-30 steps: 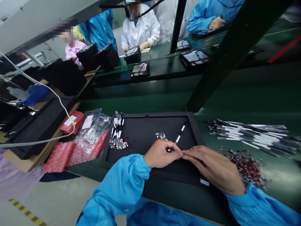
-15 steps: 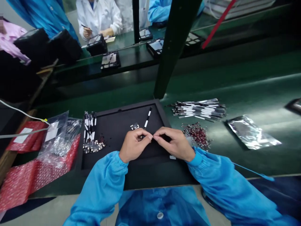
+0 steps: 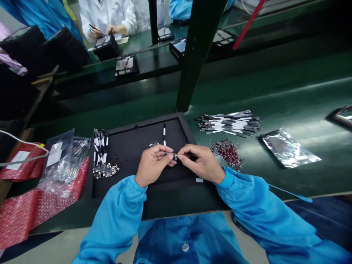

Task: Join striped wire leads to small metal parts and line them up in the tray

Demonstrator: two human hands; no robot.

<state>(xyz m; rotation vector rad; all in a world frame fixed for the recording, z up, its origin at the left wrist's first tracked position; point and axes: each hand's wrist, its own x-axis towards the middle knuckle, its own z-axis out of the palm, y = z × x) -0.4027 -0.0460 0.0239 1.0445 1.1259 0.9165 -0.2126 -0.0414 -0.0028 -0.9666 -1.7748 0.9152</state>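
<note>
Over the black tray (image 3: 129, 146), my left hand (image 3: 151, 165) is closed around the lower end of a thin black-and-white flex cable (image 3: 164, 134), whose strip points up and away. The cable's small board end (image 3: 175, 157) shows between my fingertips. My right hand (image 3: 203, 163) pinches thumb and forefinger at the right edge of that end; whatever is in the pinch is too small to tell. Just beyond my left fingers lies another small silvery board piece (image 3: 154, 143). Similar cables (image 3: 100, 146) are bunched at the tray's left side, their board ends toward me.
Right of the tray lie a heap of flex cables (image 3: 229, 123), a pile of tiny reddish parts (image 3: 227, 153) and a silver bag (image 3: 288, 147). Red bubble wrap (image 3: 19, 211) and clear bags (image 3: 59, 165) are at left. A dark post (image 3: 189, 69) rises behind; people work beyond it.
The cable's strip has swung to a more upright angle, and its board end now shows between my fingertips. My right hand stays pinched close to my left. The camera view has shifted slightly.
</note>
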